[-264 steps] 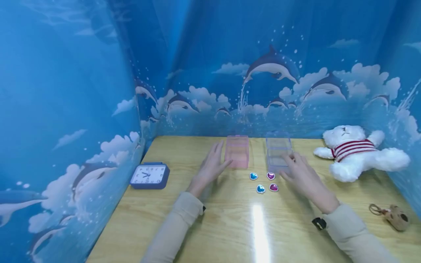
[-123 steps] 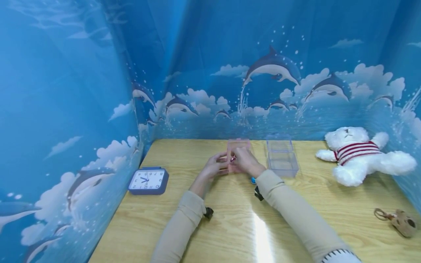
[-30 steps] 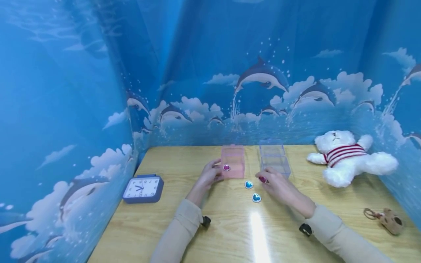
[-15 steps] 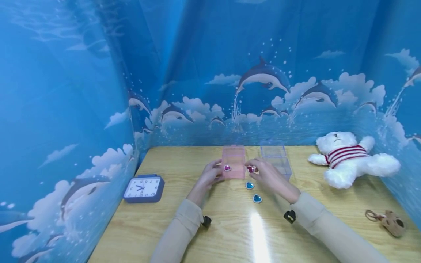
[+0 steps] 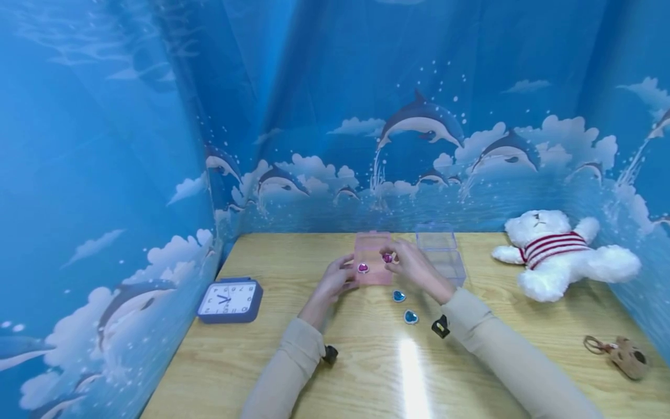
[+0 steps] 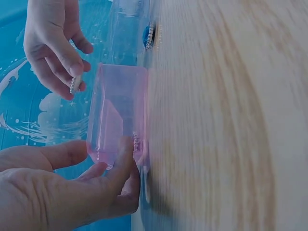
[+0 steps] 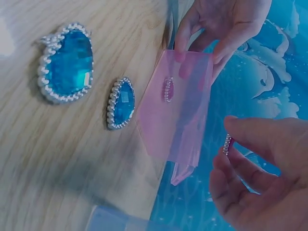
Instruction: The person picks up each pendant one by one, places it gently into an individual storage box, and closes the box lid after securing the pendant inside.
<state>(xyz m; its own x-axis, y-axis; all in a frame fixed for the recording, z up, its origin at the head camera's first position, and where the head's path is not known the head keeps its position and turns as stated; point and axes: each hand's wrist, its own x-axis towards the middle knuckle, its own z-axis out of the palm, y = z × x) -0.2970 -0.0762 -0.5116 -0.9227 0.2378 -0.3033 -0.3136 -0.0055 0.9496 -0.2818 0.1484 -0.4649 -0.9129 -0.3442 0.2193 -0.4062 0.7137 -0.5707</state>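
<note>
My right hand pinches a magenta heart-shaped gem between thumb and fingertips, over the right side of the open pink plastic box. Its silver beaded edge shows in the right wrist view. Another magenta heart gem lies inside the box, near its left wall. At the box's left end, my left hand holds it with thumb and fingers spread around the wall. Two blue heart gems with silver edges lie on the table in front: the nearer blue gem and the farther blue gem.
To the right of the pink box stands an open clear purple-tinted box. A blue clock is at the left edge. A white teddy bear in a striped sweater and a brown keychain lie at the right of the wooden table.
One magenta gem went from the table into the pink box earlier. My right hand has since picked up the second and carried it left over the box; my left hand stays at the box.
</note>
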